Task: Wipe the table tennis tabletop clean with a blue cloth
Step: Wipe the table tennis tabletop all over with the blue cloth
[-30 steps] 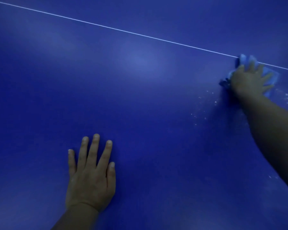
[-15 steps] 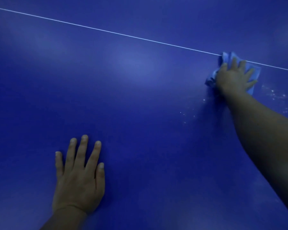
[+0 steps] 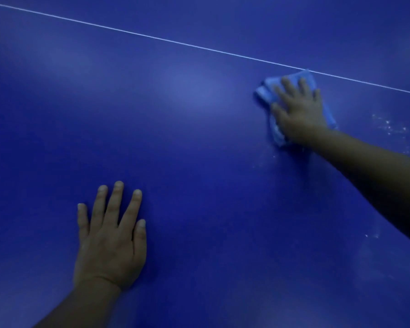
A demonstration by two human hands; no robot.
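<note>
Blue cloth (image 3: 268, 91) bunched flat on the table tennis tabletop (image 3: 199, 143), far corner touching the white centre line (image 3: 152, 38). Pinned under right hand (image 3: 298, 114), fingers spread straight, palm pressing down; no curl round the fabric. Motion blur on cloth and fingers. White specks (image 3: 391, 127) scattered just right of that hand; a fainter trail (image 3: 265, 162) near its wrist side, a few more (image 3: 372, 236) beyond the forearm. Left hand (image 3: 111, 245) flat on the surface, well apart, fingers extended, holding nothing; likely a brace for the reach. Step in hand, as judged: mid-wipe on the area below the line. Next move: carry cloth rightward over the speck patch, keep even palm pressure so crumbs gather rather than scatter
</note>
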